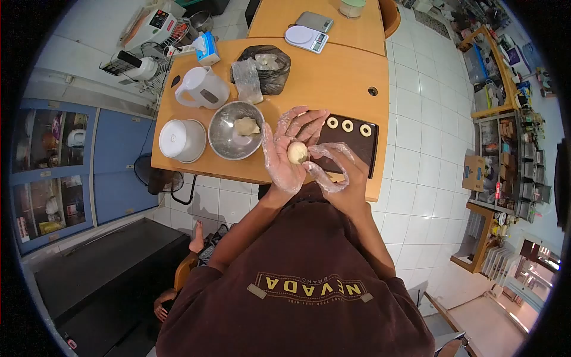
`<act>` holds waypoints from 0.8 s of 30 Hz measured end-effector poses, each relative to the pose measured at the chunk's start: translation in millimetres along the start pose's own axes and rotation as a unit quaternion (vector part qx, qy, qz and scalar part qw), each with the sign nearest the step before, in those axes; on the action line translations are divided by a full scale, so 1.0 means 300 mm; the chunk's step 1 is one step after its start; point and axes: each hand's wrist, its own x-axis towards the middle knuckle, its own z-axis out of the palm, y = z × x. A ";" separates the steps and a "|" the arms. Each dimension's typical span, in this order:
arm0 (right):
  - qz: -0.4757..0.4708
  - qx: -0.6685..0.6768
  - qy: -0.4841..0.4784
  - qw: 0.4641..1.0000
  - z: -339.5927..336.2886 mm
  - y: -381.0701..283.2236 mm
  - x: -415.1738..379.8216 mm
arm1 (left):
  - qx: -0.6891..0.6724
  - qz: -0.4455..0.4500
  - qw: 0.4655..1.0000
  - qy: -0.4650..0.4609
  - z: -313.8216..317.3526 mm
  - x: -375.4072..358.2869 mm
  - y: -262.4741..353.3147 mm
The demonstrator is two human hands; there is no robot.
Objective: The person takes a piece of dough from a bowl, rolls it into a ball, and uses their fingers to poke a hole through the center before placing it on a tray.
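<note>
A smooth, pale dough ball [297, 152] lies in the palm of my left hand [284, 156], which is turned up with its fingers stretched and dusted in flour. My right hand [342, 169], also floury, reaches in from the right with thumb and forefinger curved to the ball's lower right side, their tips touching it. Behind my right hand is a dark baking tray [372, 157], partly covered by it. Three dough rings [348, 125] sit in a row along the tray's far side. Left of my hands, a steel bowl [223, 143] holds a lump of dough [245, 126].
A white lidded tub [183, 141] and a white electric kettle [203, 87] stand left of the bowl. Beyond are a black plastic bag [273, 80], a blue carton [207, 50] and kitchen scales [306, 38]. Another person's foot [197, 238] shows at lower left.
</note>
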 end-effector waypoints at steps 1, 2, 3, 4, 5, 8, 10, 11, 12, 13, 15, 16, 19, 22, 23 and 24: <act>0.005 0.006 0.011 1.000 0.012 -0.007 -0.003 | 0.021 0.018 1.000 -0.005 0.008 -0.004 0.003; 0.010 0.011 0.022 1.000 0.023 -0.013 -0.006 | 0.042 0.036 0.998 -0.009 0.016 -0.007 0.005; 0.015 0.016 0.032 0.999 0.033 -0.018 -0.010 | 0.063 0.053 0.996 -0.014 0.020 -0.011 0.007; 0.030 0.031 0.040 0.998 0.041 -0.023 -0.015 | 0.084 0.069 0.994 -0.019 0.023 -0.014 0.004; 0.034 0.032 0.039 0.998 0.043 -0.027 -0.014 | 0.104 0.085 0.991 -0.024 0.019 -0.015 0.003; 0.047 0.034 0.034 0.998 0.038 -0.045 -0.009 | 0.197 0.120 0.972 -0.035 0.022 -0.034 0.007; 0.056 0.031 0.028 0.998 0.036 -0.050 -0.009 | 0.222 0.136 0.964 -0.055 0.020 -0.037 0.009; 0.057 0.032 0.027 0.998 0.035 -0.052 -0.007 | 0.210 0.144 0.964 -0.072 0.017 -0.030 0.008; 0.058 0.033 0.025 0.997 0.033 -0.054 -0.006 | 0.198 0.151 0.964 -0.089 0.016 -0.027 0.007; 0.059 0.034 0.023 0.997 0.032 -0.055 -0.007 | 0.218 0.157 0.959 -0.087 0.019 -0.028 0.007; 0.053 0.029 0.018 0.998 0.034 -0.048 -0.012 | 0.257 0.171 0.947 -0.084 0.028 -0.030 0.007; 0.051 0.027 0.015 0.998 0.034 -0.045 -0.014 | 0.258 0.172 0.947 -0.085 0.024 -0.029 0.003; 0.027 0.007 0.018 0.999 0.036 -0.044 -0.017 | 0.245 0.165 0.952 -0.080 0.013 -0.025 -0.005; 0.023 0.022 0.025 0.999 0.046 -0.044 -0.026 | 0.189 0.123 0.973 -0.048 0.025 -0.028 -0.002; 0.034 0.034 0.027 0.998 0.047 -0.044 -0.032 | 0.163 0.103 0.981 -0.027 0.030 -0.030 0.000; 0.044 0.046 0.029 0.998 0.048 -0.044 -0.037 | 0.136 0.082 0.987 -0.006 0.036 -0.029 0.003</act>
